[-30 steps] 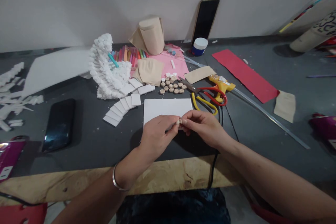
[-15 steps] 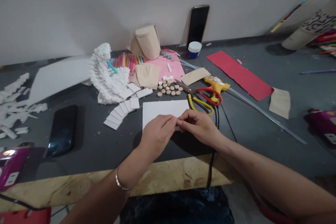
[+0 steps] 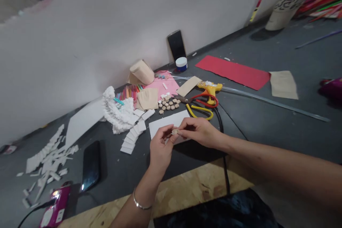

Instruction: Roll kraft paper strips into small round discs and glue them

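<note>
My left hand (image 3: pixel 161 148) and my right hand (image 3: pixel 199 131) meet over a white rectangular foam sheet (image 3: pixel 167 123). Between their fingertips they pinch a small round tan disc (image 3: pixel 174 132). Both hands are closed in a pinch. Just beyond the sheet lies a cluster of several similar tan discs (image 3: pixel 168 104). A row of small white foam squares (image 3: pixel 133 137) fans out to the left of the sheet, leading to a curved white foam piece (image 3: pixel 114 114).
Red-and-yellow scissors (image 3: pixel 200 101) and a yellow glue gun (image 3: pixel 210 88) with a black cord lie behind my right hand. A black phone (image 3: pixel 91 165) lies at left, another phone (image 3: pixel 176 45) leans on the wall. Red paper (image 3: pixel 232 72), tan pieces, foam scraps (image 3: pixel 48 158) are spread about.
The camera has tilted and swung, so the table now looks slanted. My hands stay together over the white sheet, and the small disc shows more plainly between the fingertips.
</note>
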### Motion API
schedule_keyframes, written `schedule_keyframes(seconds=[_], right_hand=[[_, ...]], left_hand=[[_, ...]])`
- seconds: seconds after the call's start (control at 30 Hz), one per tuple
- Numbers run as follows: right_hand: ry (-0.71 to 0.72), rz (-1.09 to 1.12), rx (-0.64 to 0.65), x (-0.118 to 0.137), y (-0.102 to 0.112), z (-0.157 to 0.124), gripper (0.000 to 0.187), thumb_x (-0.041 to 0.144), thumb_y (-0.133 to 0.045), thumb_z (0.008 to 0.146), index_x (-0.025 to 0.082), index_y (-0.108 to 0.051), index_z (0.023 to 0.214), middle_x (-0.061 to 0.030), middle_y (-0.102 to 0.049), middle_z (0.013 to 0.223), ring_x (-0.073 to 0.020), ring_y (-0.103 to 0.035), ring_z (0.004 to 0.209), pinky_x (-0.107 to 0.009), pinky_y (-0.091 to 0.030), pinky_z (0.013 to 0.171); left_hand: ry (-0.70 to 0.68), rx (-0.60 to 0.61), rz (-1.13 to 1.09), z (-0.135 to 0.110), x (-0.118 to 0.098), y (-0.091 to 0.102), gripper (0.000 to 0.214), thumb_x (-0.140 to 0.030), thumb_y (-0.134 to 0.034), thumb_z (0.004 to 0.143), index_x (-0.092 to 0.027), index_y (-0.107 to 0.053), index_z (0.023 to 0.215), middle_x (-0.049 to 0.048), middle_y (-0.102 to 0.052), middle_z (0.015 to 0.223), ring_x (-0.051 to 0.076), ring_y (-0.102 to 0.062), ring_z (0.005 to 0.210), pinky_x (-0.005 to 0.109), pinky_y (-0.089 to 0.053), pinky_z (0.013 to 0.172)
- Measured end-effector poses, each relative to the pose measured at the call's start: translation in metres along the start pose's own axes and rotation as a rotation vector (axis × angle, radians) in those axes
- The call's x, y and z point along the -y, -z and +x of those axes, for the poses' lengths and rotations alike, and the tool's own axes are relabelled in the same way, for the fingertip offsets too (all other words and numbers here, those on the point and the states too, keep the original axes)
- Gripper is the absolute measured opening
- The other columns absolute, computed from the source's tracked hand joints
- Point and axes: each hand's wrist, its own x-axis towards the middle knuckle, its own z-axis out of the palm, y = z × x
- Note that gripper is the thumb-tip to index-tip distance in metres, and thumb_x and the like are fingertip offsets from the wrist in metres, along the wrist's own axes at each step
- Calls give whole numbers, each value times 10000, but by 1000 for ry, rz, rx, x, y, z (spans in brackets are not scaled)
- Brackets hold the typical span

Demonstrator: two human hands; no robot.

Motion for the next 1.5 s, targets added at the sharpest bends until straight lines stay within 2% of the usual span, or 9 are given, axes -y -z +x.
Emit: schedule_keyframes(seconds=[0.17,0.33,0.73,0.9,1.07,1.2,1.27,1.37,1.5], right_hand=[[29,113,15,1,-1,3,234,408,-678,810,181,-659,757,3,-646,681,-126,-579,629,-236,-456,602],[103,95,-8,3,-5,5,203,366,-664,822,176,-674,751,-16,-694,737,-133,-600,670,-237,-447,626],[242,-344,-80,17,-11,3,161,251,-584,894,166,-704,828,-12,-699,734,-118,-587,642,-202,-399,582],[237,-554,-38,26,5,9,125,201,-588,888,163,-700,849,-37,-720,804,-139,-617,729,-214,-403,652],[105,-739,-87,39,45,16,151,233,-542,916,187,-683,945,-36,-719,869,-134,-619,733,-210,-384,638],[-81,-922,-87,49,80,10,137,297,-609,852,199,-703,834,-56,-705,780,-179,-621,681,-242,-345,576],[-288,-1096,-150,51,98,8,275,423,-537,897,218,-703,821,-60,-709,802,-195,-638,715,-252,-359,582],[-445,-1202,-271,44,119,17,521,595,-424,908,161,-704,835,-146,-707,848,-266,-662,797,-291,-395,606],[-654,-1137,-380,23,127,44,731,821,-427,756,151,-710,819,-171,-713,884,-308,-677,839,-316,-442,620]], left_hand=[[17,68,95,3,-7,2,332,-415,-656,842,-193,-720,1081,95,-740,1090,225,-695,987,365,-545,894],[-15,-1,237,-1,-12,4,385,-479,-590,870,-195,-720,1095,90,-756,1017,208,-715,827,339,-577,772],[19,-30,232,0,-27,9,421,-526,-598,849,-178,-711,1057,65,-761,902,152,-669,563,263,-558,566],[95,-65,48,13,-18,21,395,-493,-607,857,-161,-677,1058,119,-728,1096,214,-732,834,247,-551,569],[195,-126,-160,30,-8,33,442,-491,-704,766,-134,-662,1023,147,-737,1051,254,-735,871,205,-503,469],[261,-164,-278,38,1,40,464,-473,-759,698,-131,-672,999,140,-744,1028,223,-738,793,178,-473,438],[261,-188,-283,40,7,41,457,-468,-750,710,-138,-674,1016,135,-743,1037,202,-735,776,170,-467,441],[257,-180,-240,37,18,41,435,-485,-714,750,-148,-677,1023,136,-736,1068,189,-729,781,164,-451,433],[295,-59,-156,27,29,35,456,-531,-673,778,-152,-693,1030,137,-738,1053,182,-717,741,179,-449,433]])
